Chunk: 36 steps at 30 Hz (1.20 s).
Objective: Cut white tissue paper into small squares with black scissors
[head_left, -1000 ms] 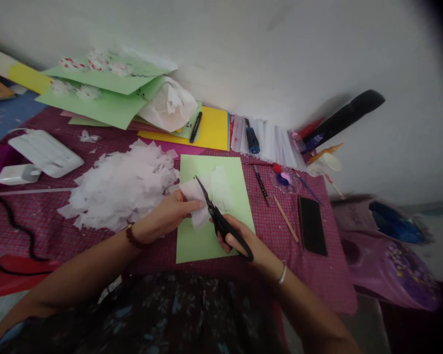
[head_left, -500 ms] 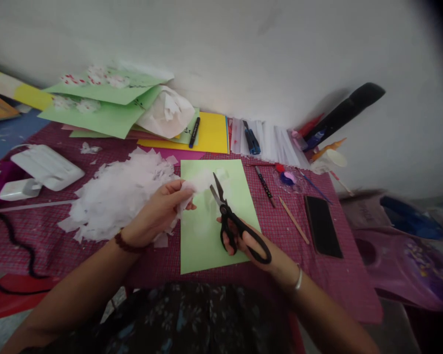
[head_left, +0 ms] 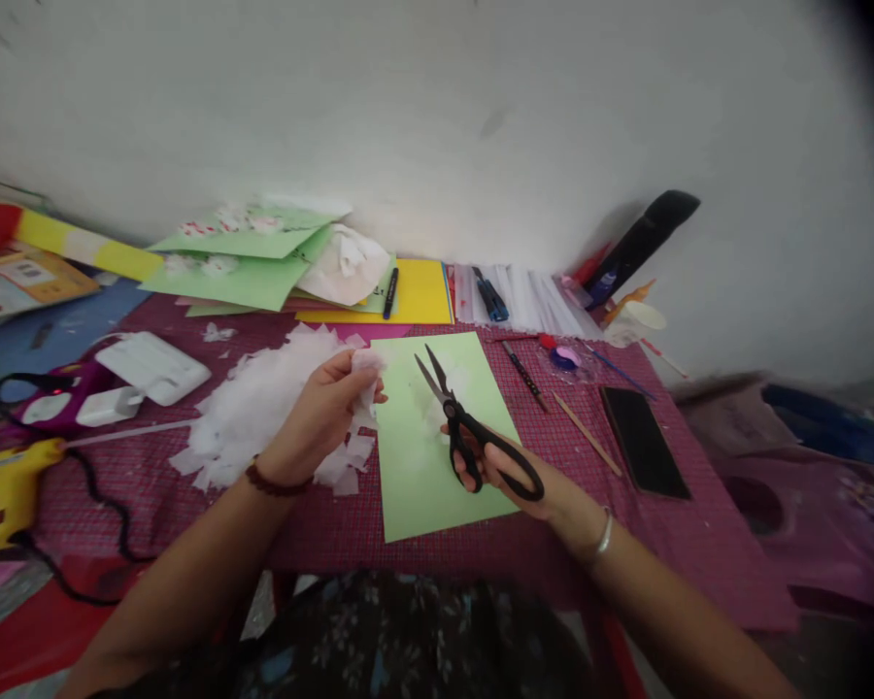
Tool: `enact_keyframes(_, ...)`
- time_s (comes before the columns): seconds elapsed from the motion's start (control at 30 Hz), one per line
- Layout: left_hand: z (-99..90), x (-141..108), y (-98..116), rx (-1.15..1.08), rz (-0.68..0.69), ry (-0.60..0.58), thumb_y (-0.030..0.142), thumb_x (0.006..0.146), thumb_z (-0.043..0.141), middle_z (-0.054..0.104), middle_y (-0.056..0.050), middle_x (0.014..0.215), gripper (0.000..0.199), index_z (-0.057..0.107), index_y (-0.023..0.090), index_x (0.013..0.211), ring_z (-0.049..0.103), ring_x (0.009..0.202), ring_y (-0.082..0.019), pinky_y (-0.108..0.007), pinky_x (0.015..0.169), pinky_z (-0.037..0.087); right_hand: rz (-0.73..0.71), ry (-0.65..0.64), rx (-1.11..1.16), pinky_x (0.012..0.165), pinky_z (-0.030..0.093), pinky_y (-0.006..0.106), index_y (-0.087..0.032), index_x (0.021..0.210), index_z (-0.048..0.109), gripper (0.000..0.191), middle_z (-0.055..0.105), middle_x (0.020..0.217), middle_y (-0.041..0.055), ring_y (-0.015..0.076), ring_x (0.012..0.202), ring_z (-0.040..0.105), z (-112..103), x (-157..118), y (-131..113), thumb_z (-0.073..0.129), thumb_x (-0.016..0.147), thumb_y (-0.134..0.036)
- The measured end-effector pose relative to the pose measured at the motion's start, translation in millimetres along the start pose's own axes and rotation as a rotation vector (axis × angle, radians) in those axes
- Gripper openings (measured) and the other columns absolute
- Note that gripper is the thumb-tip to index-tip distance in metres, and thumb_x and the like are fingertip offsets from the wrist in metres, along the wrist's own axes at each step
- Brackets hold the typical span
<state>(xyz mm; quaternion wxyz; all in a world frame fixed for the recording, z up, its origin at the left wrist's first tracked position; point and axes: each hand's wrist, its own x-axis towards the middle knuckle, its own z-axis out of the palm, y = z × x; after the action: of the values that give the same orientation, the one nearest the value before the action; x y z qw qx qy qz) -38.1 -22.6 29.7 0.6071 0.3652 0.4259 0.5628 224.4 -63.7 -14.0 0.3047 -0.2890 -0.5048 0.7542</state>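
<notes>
Between thumb and fingers, my left hand [head_left: 329, 408] pinches a piece of thin white tissue paper [head_left: 366, 363]. My right hand [head_left: 491, 456] has its fingers through the black handles of the scissors [head_left: 450, 412], whose blades are parted and point up and away from me. Beneath both lies a light green paper sheet [head_left: 415, 495], with some small white scraps on it, partly hidden by the scissors. Beside my left hand spreads a big heap of cut white tissue pieces [head_left: 244, 408].
At left are a yellow glue gun [head_left: 15, 490] with its cord and a white adapter [head_left: 156, 367]. Green cards [head_left: 240, 282] and yellow paper [head_left: 426, 296] lie along the wall. A phone [head_left: 645, 442], a wooden stick [head_left: 587, 434] and a cutter [head_left: 491, 296] are on the right side.
The tissue in my left hand no longer stretches toward the blades; only a short piece shows at the fingertips. The view has shifted left and up. The scissors remain parted.
</notes>
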Motion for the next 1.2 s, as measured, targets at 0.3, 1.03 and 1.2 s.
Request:
enact_keyframes(0.3,-51.7,-19.0,23.4,0.18,-0.213,-0.204,0.022,0.069,0.078,0.063,0.002,0.064,0.02,0.067,0.015,0.084,0.053,0.051,-0.007,-0.018,0.052,0.045,0.036,-0.168,-0.37,0.07,0.041,0.029,-0.015,0.12,0.053,0.061,0.055,0.092,0.0035,0.0131,0.074,0.052,28.3,39.9,-4.8,0.059,0.089,-0.067)
enact_keyframes(1.03,-84.2,-7.5,15.5,0.242,-0.158,-0.097,0.024,0.07,0.077,0.056,0.004,0.056,0.023,0.056,0.017,0.064,0.051,0.049,-0.006,-0.019,0.052,0.043,0.068,-0.198,-0.35,0.061,0.04,0.029,-0.016,0.107,0.053,0.058,0.055,0.083,0.0021,0.0123,0.068,0.049,32.1,55.3,-8.6,0.058,0.088,-0.07)
enact_keyframes(1.2,-82.4,-9.7,19.4,0.135,0.001,-0.03,0.024,0.073,0.074,0.057,0.004,0.058,0.017,0.059,0.018,0.067,0.053,0.054,-0.008,-0.021,0.056,0.046,0.049,-0.266,-0.349,0.076,0.043,0.032,-0.016,0.113,0.052,0.058,0.053,0.096,0.0054,0.0159,0.082,0.051,31.2,48.6,-16.1,0.054,0.091,-0.07)
